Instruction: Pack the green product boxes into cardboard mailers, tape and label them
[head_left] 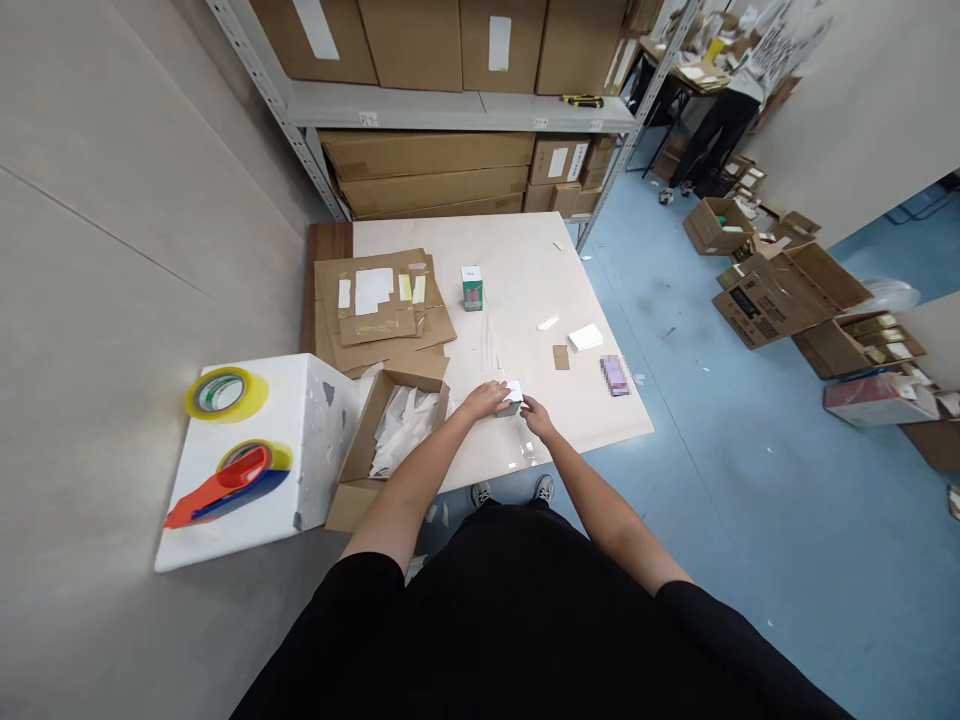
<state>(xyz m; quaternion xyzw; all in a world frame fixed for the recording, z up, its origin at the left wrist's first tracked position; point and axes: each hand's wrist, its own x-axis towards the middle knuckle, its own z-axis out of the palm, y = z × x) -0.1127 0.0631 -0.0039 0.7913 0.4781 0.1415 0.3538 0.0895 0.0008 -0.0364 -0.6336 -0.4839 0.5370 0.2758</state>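
A small box point(513, 408) with a white top and a grey-green side sits near the front edge of the white table point(525, 245). My left hand point(489, 398) grips it from the left, fingers over its top. At the box's right corner, my right hand point(535, 414) has its thumb and fingers closed on the edge. Parts of the box are hidden under my fingers. Farther back stands a green box with a white top point(472, 290). Right of my hands lie a small brown card point(561, 357), a white stack point(585, 337) and a purple bundle of notes or cards point(615, 375).
Flattened cardboard point(382, 345) covers the table's left part. An open carton point(352, 445) holds white paper or film. On a white block point(225, 540) lie tape rolls point(196, 396) and an orange-blue tape dispenser point(225, 490). A shelf point(457, 108) stands behind; a person point(724, 125) is at the back right.
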